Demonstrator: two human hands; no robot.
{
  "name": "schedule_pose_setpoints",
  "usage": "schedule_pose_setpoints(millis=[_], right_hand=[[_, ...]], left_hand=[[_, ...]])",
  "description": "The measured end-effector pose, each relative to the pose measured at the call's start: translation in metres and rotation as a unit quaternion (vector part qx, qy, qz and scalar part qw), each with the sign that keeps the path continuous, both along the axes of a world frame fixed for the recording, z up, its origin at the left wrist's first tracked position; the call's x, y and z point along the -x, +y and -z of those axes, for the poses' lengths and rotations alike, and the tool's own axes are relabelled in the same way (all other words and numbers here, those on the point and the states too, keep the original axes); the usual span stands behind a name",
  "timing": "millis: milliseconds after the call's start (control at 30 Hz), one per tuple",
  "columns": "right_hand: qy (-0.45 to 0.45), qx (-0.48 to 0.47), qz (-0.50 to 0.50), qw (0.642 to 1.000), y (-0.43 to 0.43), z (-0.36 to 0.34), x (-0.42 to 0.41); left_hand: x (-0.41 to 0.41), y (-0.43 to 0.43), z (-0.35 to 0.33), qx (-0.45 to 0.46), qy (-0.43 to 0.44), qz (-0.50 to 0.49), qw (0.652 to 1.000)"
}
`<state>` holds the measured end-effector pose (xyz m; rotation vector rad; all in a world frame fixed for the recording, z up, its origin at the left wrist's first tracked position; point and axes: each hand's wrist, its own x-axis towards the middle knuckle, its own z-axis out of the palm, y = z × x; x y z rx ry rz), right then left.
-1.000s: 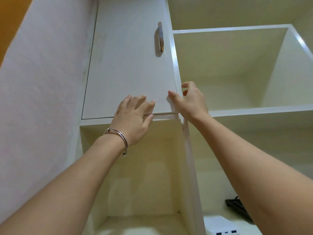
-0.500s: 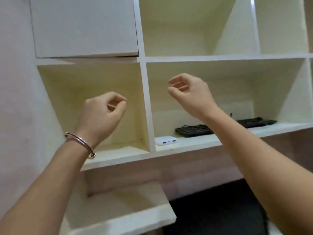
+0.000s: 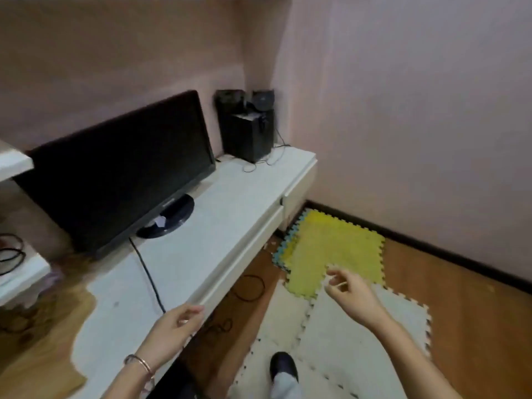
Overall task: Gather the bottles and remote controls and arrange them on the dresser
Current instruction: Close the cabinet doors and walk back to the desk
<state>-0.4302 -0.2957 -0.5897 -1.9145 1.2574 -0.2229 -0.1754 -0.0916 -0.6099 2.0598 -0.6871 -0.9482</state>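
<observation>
White and long, the low laminate dresser [image 3: 224, 214] fills the middle of the view, under the pink wall [image 3: 417, 125]. Its worktop is smooth and pale, but at the near left the white layer stops in an uneven line and a brown wooden patch [image 3: 43, 341] shows.

Its long axis runs from the lower left, close to the person, up to the far right. The far end stops near the corner of the room, and the drawer fronts face the floor on the right side.

On the worktop a black flat monitor [image 3: 121, 174] stands on a round base against the back wall. A set of black box speakers [image 3: 249, 133] stands at the far end. A thin black cable [image 3: 146, 275] crosses the worktop from the monitor to the front edge. The front strip of the worktop, between the monitor base and the edge, is bare.

The left hand [image 3: 172, 326], with a metal bracelet [image 3: 141, 364] on the wrist, hangs over the front edge. Its grip is loose, fingers lightly curled, holding nothing. The right hand [image 3: 351, 295] is apart from the dresser, above a yellow foam puzzle mat [image 3: 331, 251] and white foam puzzle mats [image 3: 345, 341]. Its grip is also loose and holds nothing.

A black cable loop [image 3: 250, 287] lies on the brown wooden floor [image 3: 460, 312] just below the drawers.
</observation>
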Motion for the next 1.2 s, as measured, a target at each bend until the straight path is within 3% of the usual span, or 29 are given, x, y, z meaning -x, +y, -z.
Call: schedule_pose_setpoints(millis=[167, 333, 533, 667, 833, 1200], right_hand=[[0.093, -0.149, 0.143, 0.974, 0.048, 0.086, 0.136], [0.126, -0.226, 0.248, 0.933, 0.071, 0.131, 0.216], [0.101, -0.319, 0.328, 0.883, 0.010, 0.154, 0.266], [0.088, -0.316, 0.321, 0.888, -0.060, 0.145, 0.277], [0.050, -0.284, 0.318, 0.903, -0.157, 0.118, 0.263], [0.021, -0.277, 0.309, 0.909, -0.316, 0.133, 0.201]], left_hand=[[0.071, -0.017, 0.082, -0.127, 0.101, 0.052, 0.985], [0.124, -0.057, 0.115, -0.204, 0.119, 0.095, 0.967], [0.155, -0.148, 0.137, -0.274, 0.097, 0.106, 0.951], [0.170, -0.224, 0.123, -0.238, 0.077, 0.131, 0.959], [0.168, -0.285, 0.097, -0.183, 0.113, 0.083, 0.973], [0.116, -0.387, 0.144, -0.241, 0.149, -0.030, 0.959]])
